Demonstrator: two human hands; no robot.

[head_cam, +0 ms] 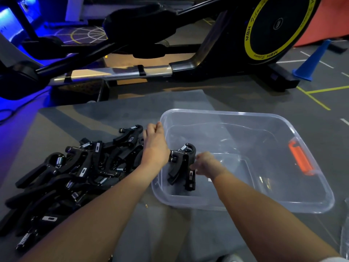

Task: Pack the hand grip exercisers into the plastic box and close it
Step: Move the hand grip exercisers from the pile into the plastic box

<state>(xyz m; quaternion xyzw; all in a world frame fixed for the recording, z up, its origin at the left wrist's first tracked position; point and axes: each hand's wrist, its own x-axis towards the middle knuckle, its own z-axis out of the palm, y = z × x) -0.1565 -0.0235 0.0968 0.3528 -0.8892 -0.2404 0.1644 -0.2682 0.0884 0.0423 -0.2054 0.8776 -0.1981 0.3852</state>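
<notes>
A clear plastic box (245, 118) with an orange latch (300, 159) stands open on a grey mat. My right hand (205, 163) reaches into its left end and grips a black hand grip exerciser (181, 165) with a steel spring, held low above the box floor. To the left of the box, a pile of several more black exercisers (75, 167) lies on the mat. My left hand (154, 140) crosses over the pile, its fingers curled at the box's left rim. The back of the hand hides what the fingers touch.
A large black elliptical machine (188, 53) with a yellow-ringed wheel stands just behind the mat. A blue cone (311, 61) sits on the floor at the back right. A clear plastic piece (345, 241) shows at the right edge.
</notes>
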